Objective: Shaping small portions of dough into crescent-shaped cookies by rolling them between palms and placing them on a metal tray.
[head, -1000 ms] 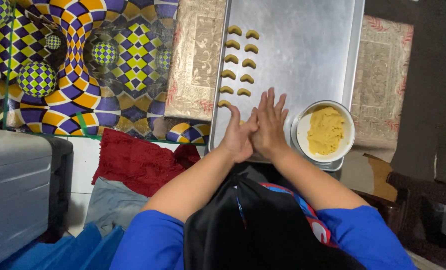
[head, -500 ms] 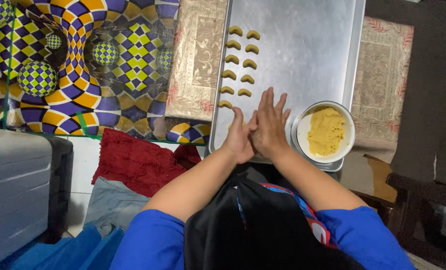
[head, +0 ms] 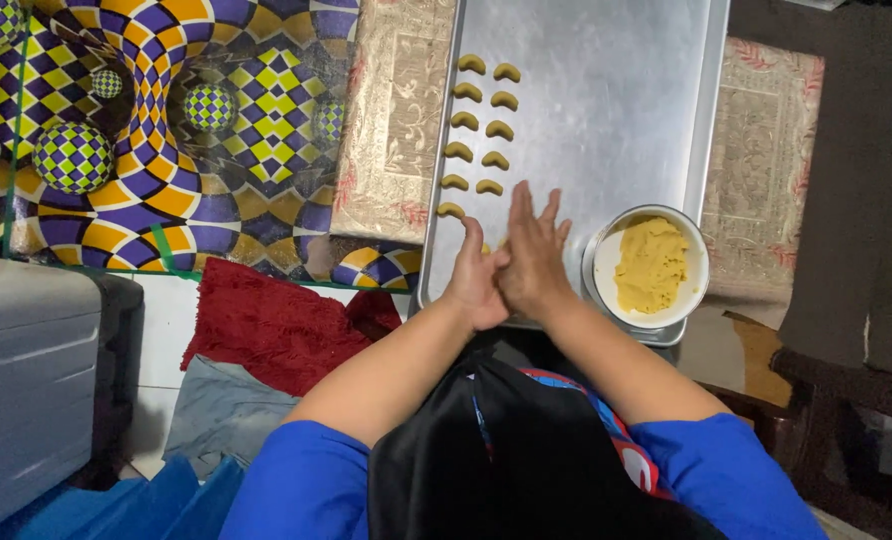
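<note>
Metal baking tray (head: 616,90) lies under our left hand (head: 478,280) and right hand (head: 536,255), palms pressed together beside the dough bowl (head: 648,268)

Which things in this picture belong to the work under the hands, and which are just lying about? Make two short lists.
In use: left hand and right hand pressed together; metal baking tray; crescent dough pieces; bowl of yellow dough.

Lying about: red towel; patterned mat; grey case.

Tray (head: 616,110): brushed metal, dull sheen. Dough (head: 650,265): matt, grainy, in a smooth white bowl (head: 600,262). Towel (head: 276,330): rough red cloth; mat (head: 396,120): woven beige cloth; floor mat (head: 146,120): glossy print
</note>
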